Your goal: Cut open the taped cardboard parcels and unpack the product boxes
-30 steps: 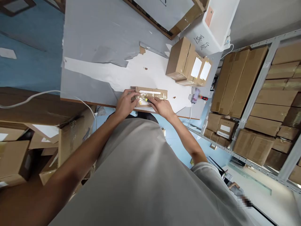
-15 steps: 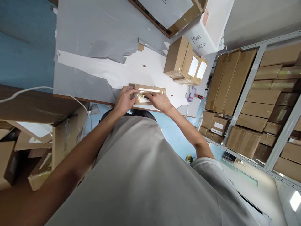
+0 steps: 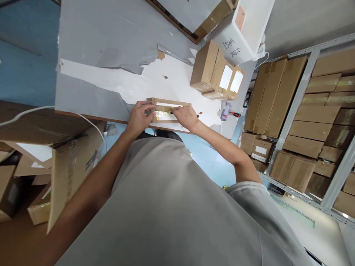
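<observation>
A long, narrow cardboard box [image 3: 179, 103] lies near the table's front edge, with clear tape and white labels on its top. At the box's left end is my left hand [image 3: 140, 116], its thumb and fingers gripping the box there. My right hand [image 3: 186, 117] is closed over the top of the box, around a slim yellow-and-black utility knife [image 3: 171, 112]. Only the knife's yellow front part and its dark back end show; the blade cannot be made out.
Several cardboard boxes [image 3: 206, 68] stand on the table [image 3: 97, 33] beside a white plastic bin [image 3: 231, 46]. A red-and-black tool [image 3: 235, 114] lies at the right. Shelves of cartons [image 3: 310, 127] rise on the right. A white cable [image 3: 91, 120] and open cartons [image 3: 62, 181] are at left.
My right hand has drawn the utility knife rightward along the box, away from my left hand. My left hand stays at the box's left end. The whole view has shifted slightly.
</observation>
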Motion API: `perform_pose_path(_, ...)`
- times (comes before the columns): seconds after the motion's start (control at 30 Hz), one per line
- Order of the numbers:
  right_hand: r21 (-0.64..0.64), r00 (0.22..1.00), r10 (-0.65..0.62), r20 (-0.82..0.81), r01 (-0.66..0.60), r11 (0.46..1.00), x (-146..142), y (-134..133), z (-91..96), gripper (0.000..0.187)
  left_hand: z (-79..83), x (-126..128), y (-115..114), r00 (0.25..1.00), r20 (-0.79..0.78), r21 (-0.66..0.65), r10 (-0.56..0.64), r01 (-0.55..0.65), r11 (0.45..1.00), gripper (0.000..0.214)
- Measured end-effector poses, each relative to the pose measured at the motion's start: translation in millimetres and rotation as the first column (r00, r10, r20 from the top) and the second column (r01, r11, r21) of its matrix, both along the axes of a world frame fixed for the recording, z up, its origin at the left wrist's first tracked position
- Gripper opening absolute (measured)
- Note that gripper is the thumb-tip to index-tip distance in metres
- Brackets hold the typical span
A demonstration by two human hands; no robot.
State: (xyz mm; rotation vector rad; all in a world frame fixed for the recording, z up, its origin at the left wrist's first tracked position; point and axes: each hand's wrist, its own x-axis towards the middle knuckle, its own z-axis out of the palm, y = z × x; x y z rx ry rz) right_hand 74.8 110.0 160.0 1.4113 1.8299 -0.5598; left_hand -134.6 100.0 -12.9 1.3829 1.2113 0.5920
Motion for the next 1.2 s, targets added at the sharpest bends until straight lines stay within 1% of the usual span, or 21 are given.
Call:
perform_pose_path(0.17, -0.038, 0.987, -0.059, 0.15, 0.065, 0.997, 57.2, -13.4, 24.3, 0.052, 9.8, 1.4, 0.7, 0.996, -0.09, 0.026, -0.007, 0.009, 1.0, 0.035)
perform_pose_path(0.23, -0.034, 0.981, -0.076, 0.177, 0.084, 0.996, 76.4, -20.3, 28.8, 0.054, 15.4, 7.3, 0.0, 0.993, -0.116, 0.011, -0.002, 0.004, 1.0, 0.034)
perform_pose_path(0.3, -0.025, 0.982, -0.09, 0.164, 0.096, 0.995, 89.3, -25.4, 27.1, 0.055, 20.6, 15.4, -1.4, 0.99, -0.141, -0.002, 0.016, -0.016, 1.0, 0.034)
perform_pose_path(0.47, -0.03, 0.989, -0.122, 0.079, 0.125, 0.992, 107.7, -27.6, 10.7, 0.055, 32.8, 30.3, -5.1, 0.974, -0.197, 0.003, 0.114, -0.116, 0.993, 0.033)
perform_pose_path(0.53, -0.027, 0.991, -0.125, 0.041, 0.126, 0.992, 115.0, -28.9, 7.7, 0.053, 38.6, 33.4, -5.8, 0.965, -0.228, 0.006, 0.127, -0.128, 0.992, 0.033)
perform_pose_path(0.63, -0.052, 0.99, -0.137, 0.018, 0.138, 0.989, 125.0, -35.4, 10.4, 0.051, 47.5, 40.9, -6.8, 0.952, -0.292, -0.002, 0.096, -0.101, 0.995, 0.031)
perform_pose_path(0.73, -0.08, 0.987, -0.159, -0.005, 0.158, 0.984, 133.1, -45.8, 17.0, 0.047, 53.6, 53.2, -9.5, 0.937, -0.34, -0.023, 0.074, -0.087, 0.996, 0.035)
perform_pose_path(0.87, -0.079, 0.98, -0.188, -0.066, 0.182, 0.98, 145.4, -57.6, 20.1, 0.046, 57.0, 66.4, -14.2, 0.935, -0.344, -0.031, 0.09, -0.107, 0.994, 0.039)
perform_pose_path(0.93, -0.079, 0.978, -0.194, -0.079, 0.188, 0.979, 152.5, -60.9, 15.0, 0.046, 57.7, 69.5, -15.6, 0.934, -0.342, -0.034, 0.097, -0.116, 0.993, 0.038)
perform_pose_path(1.0, -0.072, 0.977, -0.198, -0.086, 0.192, 0.979, 160.8, -63.4, 4.3, 0.045, 58.3, 71.1, -15.9, 0.929, -0.355, -0.038, 0.105, -0.127, 0.991, 0.038)
perform_pose_path(1.1, -0.052, 0.975, -0.198, -0.104, 0.194, 0.98, 178.7, -70.2, -19.8, 0.042, 59.4, 73.2, -15.2, 0.919, -0.375, -0.031, 0.12, -0.142, 0.989, 0.038)
perform_pose_path(1.2, -0.03, 0.964, -0.188, -0.187, 0.186, 0.982, 201.0, -83.6, -47.5, 0.041, 61.3, 75.8, -14.3, 0.91, -0.39, -0.03, 0.137, -0.161, 0.986, 0.036)
